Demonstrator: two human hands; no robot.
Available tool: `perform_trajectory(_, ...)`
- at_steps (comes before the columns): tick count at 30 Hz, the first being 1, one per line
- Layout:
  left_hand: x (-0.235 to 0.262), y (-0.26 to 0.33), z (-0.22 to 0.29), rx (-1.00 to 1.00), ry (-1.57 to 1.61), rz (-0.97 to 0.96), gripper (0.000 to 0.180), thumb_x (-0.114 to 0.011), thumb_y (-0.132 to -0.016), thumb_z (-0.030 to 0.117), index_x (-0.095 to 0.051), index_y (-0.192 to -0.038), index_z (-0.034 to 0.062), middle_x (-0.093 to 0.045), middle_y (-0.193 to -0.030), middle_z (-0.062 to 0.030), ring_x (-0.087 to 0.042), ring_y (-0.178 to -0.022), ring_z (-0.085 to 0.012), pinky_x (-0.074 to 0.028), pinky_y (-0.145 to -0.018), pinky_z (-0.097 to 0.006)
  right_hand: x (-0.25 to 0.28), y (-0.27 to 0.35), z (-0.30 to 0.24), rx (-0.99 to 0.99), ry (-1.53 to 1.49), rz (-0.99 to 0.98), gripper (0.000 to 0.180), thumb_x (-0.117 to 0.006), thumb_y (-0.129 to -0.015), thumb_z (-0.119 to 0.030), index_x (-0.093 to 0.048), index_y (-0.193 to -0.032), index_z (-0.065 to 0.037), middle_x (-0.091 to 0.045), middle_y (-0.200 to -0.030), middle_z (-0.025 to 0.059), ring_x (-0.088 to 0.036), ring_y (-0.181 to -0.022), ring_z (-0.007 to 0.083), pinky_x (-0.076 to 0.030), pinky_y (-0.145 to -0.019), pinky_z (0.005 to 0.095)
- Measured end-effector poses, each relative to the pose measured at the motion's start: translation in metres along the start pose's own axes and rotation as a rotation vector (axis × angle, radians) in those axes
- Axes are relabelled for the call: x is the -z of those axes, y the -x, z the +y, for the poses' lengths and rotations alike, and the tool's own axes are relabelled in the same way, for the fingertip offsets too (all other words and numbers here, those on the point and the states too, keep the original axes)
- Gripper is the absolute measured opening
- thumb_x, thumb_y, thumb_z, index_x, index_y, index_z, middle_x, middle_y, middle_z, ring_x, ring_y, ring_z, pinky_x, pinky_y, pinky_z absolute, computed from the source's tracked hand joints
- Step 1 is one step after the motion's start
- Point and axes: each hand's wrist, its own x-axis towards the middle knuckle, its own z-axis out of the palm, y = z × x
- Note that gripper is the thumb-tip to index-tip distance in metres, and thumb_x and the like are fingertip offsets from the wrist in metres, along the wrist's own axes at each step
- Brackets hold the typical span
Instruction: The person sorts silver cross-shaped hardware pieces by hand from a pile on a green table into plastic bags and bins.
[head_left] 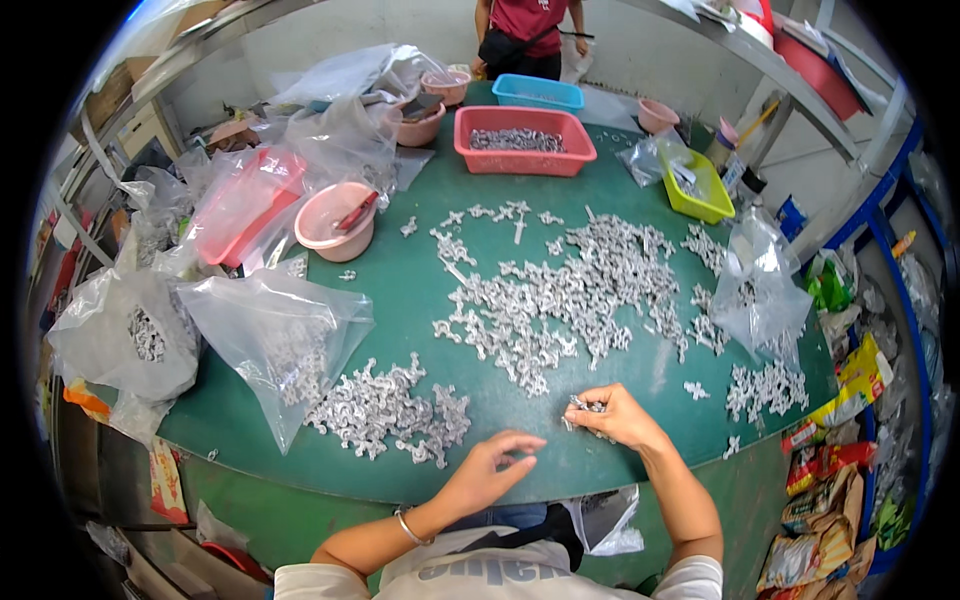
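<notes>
My right hand [618, 415], near the table's front edge, is closed round a few small silver-grey metal castings [590, 407]. To its left my left hand [497, 465] hovers with its fingers stretched and apart, a little blurred, holding nothing. A large heap of the same knobbly castings [570, 285] spreads over the green table [400, 310] beyond my hands. Nearest my left hand lies a smaller pile of castings [385, 412], which runs up to the mouth of a clear plastic bag [285, 330] with more pieces inside.
At the far side stand a red tray [530, 158] with metal parts, a blue tray [538, 92] and a yellow-green basket [705, 205]. A pink bowl [318, 225] holds a red-handled tool. Bags [755, 290] lie along both sides. A person [525, 35] stands behind the table.
</notes>
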Motion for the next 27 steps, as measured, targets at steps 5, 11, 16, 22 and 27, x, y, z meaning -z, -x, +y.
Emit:
perform_trajectory(5,0.002,-0.005,0.010,0.052,0.076,-0.097,0.027,-0.054,-0.088,0.005,-0.056,-0.114,0.0013,-0.054,-0.114,-0.0080,-0.051,-0.106,-0.0146,-0.044,-0.088,-0.028,0.069,-0.114,-0.069,0.143,-0.503,0.207,0.028,-0.062,-0.083,-0.031,-0.062,-0.087,-0.003,-0.052,-0.058,0.0011,-0.046,-0.044,0.0097,-0.037,-0.040,0.0244)
perform_trajectory(11,0.006,-0.010,0.011,-0.027,0.050,-0.070,0.026,-0.056,-0.088,0.011,-0.057,-0.113,0.0053,-0.057,-0.112,-0.0058,-0.054,-0.103,-0.0140,-0.044,-0.082,-0.027,0.110,-0.200,-0.120,0.275,-0.620,0.383,0.025,-0.063,-0.083,-0.020,-0.059,-0.097,0.000,-0.064,-0.090,0.0092,-0.047,-0.050,0.0101,-0.038,-0.040,0.0236)
perform_trajectory(16,0.014,-0.003,0.015,0.056,0.081,-0.084,0.026,-0.053,-0.088,0.004,-0.056,-0.114,0.0015,-0.055,-0.113,-0.0074,-0.051,-0.107,-0.0141,-0.044,-0.088,-0.028,0.077,-0.165,-0.063,0.115,0.077,0.264,0.026,-0.070,-0.076,-0.020,-0.066,-0.091,0.000,-0.066,-0.080,0.0121,-0.057,-0.057,0.0150,-0.045,-0.049,0.0294)
perform_trajectory(22,0.007,-0.003,0.015,0.064,0.114,-0.120,0.027,-0.053,-0.089,0.006,-0.055,-0.115,0.0026,-0.056,-0.111,-0.0070,-0.052,-0.105,-0.0138,-0.043,-0.088,-0.028,0.057,-0.112,-0.026,0.181,0.778,0.442,0.035,-0.074,-0.071,-0.028,-0.068,-0.098,-0.007,-0.064,-0.078,0.0209,-0.063,-0.078,0.0339,-0.049,-0.070,0.0404)
perform_trajectory(27,-0.003,-0.006,0.009,0.048,0.098,-0.191,0.028,-0.053,-0.089,0.008,-0.055,-0.116,0.0025,-0.057,-0.108,-0.0066,-0.052,-0.102,-0.0130,-0.043,-0.087,-0.027,0.032,-0.141,-0.026,0.212,0.879,0.591,0.030,-0.071,-0.073,-0.028,-0.066,-0.089,-0.004,-0.063,-0.073,0.0191,-0.062,-0.074,0.0357,-0.049,-0.064,0.0433)
